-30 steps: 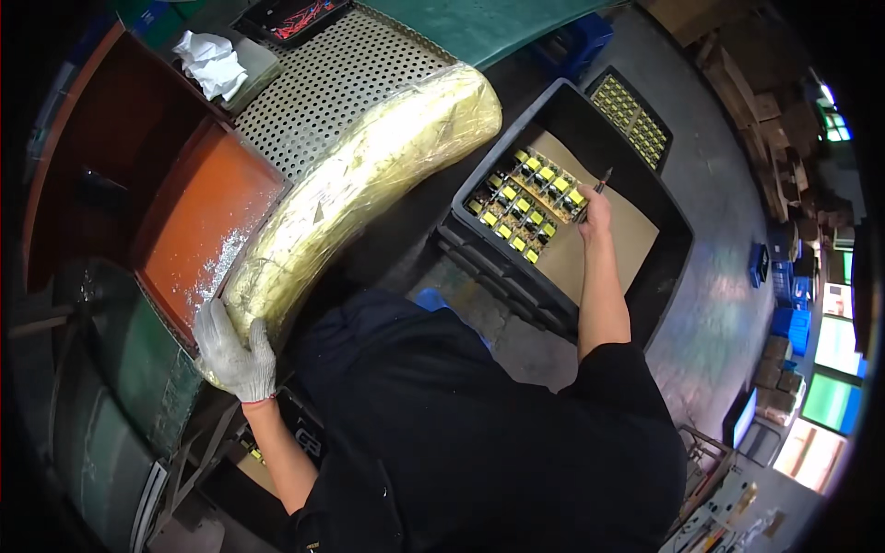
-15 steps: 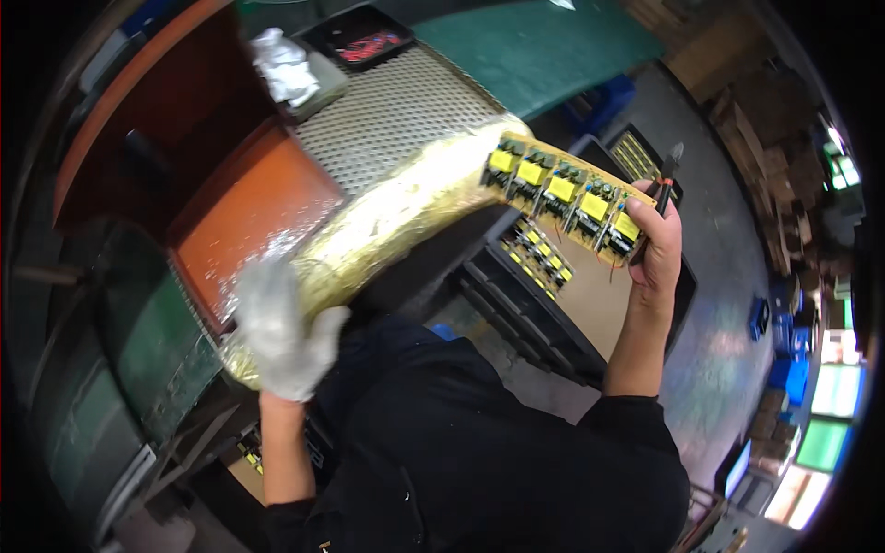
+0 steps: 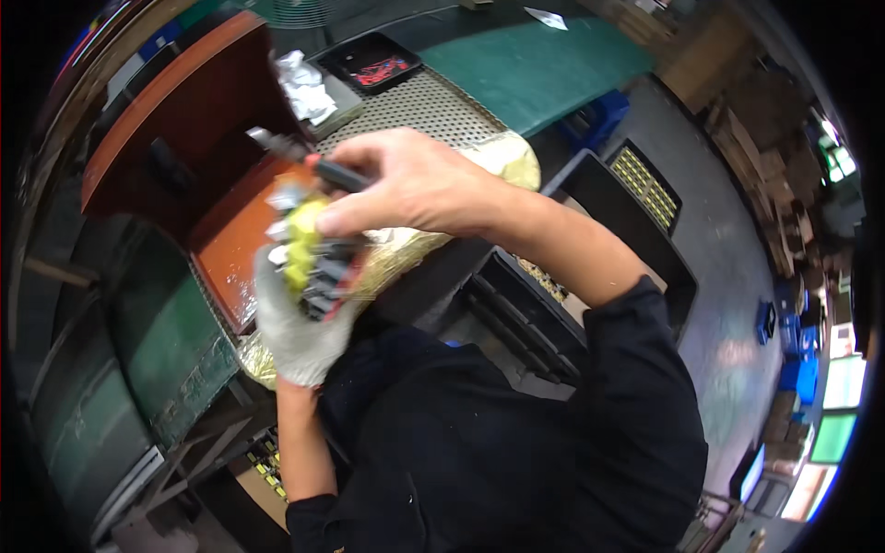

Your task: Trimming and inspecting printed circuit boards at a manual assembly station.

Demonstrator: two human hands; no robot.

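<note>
Our board [image 3: 300, 247] is a yellow-and-black blur, left side; right hand [image 3: 410, 184] curls round pliers [image 3: 342, 175], can't tell if left hand [image 3: 297, 343] grips.

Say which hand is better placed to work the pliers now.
Right, probably: the right hand holds the pliers close to the circuit board. The gloved left hand shows no tool and seems placed to steady the board.

Left of the frame's centre, we see our gloved left hand [image 3: 300, 336] and bare right hand [image 3: 415, 184] at a blurred, yellow-topped circuit board [image 3: 302, 244], the right gripping a dark-handled tool [image 3: 343, 174], with a black crate [image 3: 636, 235] right of centre.
</note>
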